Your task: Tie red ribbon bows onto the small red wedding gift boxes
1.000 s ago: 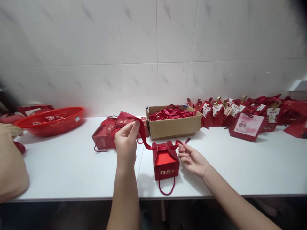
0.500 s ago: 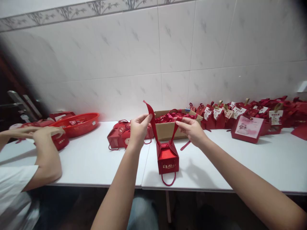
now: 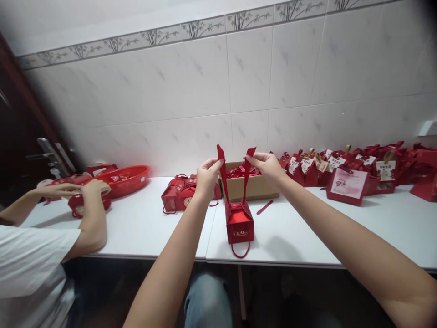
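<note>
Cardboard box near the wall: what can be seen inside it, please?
Red ribbons lie heaped in the cardboard box. Its front side hides the bottom, and the right hand covers much of the right end.

Red oval basin (image 3: 131, 186) sits at left | dark door (image 3: 20, 105) beyond, metal handle (image 3: 45, 146) showing | bamboo-print border (image 3: 205, 28) runs across tiled wall (image 3: 170, 93)

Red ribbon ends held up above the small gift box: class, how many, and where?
2. One ribbon end is pinched in the left hand, the other ribbon end in the right hand, both above the red gift box. Neither is hidden.
</note>
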`<action>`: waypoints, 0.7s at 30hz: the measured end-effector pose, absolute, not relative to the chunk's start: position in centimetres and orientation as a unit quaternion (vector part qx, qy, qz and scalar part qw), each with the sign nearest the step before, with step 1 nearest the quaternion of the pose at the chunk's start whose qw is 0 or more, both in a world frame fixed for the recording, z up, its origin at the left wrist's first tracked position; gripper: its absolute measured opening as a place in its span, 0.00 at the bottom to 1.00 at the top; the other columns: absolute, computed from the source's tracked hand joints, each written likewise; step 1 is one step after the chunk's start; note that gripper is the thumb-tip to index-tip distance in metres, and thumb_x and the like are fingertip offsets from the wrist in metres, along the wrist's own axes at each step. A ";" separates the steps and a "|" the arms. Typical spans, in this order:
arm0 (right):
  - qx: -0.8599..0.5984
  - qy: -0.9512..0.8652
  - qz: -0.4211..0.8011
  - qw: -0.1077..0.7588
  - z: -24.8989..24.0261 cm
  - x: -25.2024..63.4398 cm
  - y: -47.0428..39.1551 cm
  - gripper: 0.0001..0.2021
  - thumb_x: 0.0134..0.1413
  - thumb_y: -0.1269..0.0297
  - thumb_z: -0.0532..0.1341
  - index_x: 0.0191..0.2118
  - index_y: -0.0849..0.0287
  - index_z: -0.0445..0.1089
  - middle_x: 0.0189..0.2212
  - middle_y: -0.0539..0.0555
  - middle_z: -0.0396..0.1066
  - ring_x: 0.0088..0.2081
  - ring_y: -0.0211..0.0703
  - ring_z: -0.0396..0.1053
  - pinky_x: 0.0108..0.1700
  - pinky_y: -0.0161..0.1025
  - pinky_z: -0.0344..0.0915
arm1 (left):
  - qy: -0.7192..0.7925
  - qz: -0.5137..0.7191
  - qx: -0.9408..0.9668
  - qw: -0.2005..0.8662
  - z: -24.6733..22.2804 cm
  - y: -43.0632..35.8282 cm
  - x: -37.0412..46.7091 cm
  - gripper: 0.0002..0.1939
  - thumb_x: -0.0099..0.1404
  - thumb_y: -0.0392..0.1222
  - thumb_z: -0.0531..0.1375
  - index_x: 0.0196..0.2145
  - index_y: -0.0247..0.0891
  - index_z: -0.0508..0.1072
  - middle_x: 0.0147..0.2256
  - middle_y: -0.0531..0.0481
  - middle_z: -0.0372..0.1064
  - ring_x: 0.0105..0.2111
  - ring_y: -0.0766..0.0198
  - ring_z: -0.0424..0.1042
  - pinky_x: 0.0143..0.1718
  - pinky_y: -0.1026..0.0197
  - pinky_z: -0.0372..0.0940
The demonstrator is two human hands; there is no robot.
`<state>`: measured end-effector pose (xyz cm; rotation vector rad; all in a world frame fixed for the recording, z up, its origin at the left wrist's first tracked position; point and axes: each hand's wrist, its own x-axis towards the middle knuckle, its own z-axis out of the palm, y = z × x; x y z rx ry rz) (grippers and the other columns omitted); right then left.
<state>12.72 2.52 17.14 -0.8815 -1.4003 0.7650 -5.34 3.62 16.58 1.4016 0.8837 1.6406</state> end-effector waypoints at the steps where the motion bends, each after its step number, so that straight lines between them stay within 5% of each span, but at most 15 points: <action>1: -0.387 -0.604 0.338 0.609 17.4 12.6 2.4 0.16 0.43 0.51 0.68 0.31 0.61 0.76 0.32 0.55 0.76 0.32 0.38 0.69 0.38 0.38 0.63 | 0.346 0.643 0.551 0.404 16.6 3.6 -5.4 0.11 0.50 0.47 0.66 0.29 0.37 0.75 0.29 0.51 0.73 0.29 0.65 0.70 0.33 0.63 0.63; 14: -0.372 -0.627 0.337 0.595 18.6 13.6 2.4 0.16 0.42 0.51 0.68 0.32 0.59 0.77 0.31 0.55 0.77 0.30 0.38 0.70 0.37 0.39 0.65 | 0.371 0.600 0.566 0.426 18.3 2.9 -4.7 0.11 0.51 0.47 0.67 0.26 0.37 0.75 0.28 0.48 0.74 0.27 0.66 0.69 0.30 0.63 0.61; 21: -0.388 -0.637 0.330 0.578 18.5 14.6 1.4 0.16 0.45 0.51 0.67 0.34 0.58 0.77 0.34 0.55 0.77 0.33 0.39 0.71 0.37 0.37 0.65 | 0.365 0.572 0.598 0.426 17.6 2.5 -4.3 0.13 0.51 0.50 0.67 0.28 0.37 0.75 0.31 0.46 0.75 0.31 0.63 0.72 0.36 0.60 0.64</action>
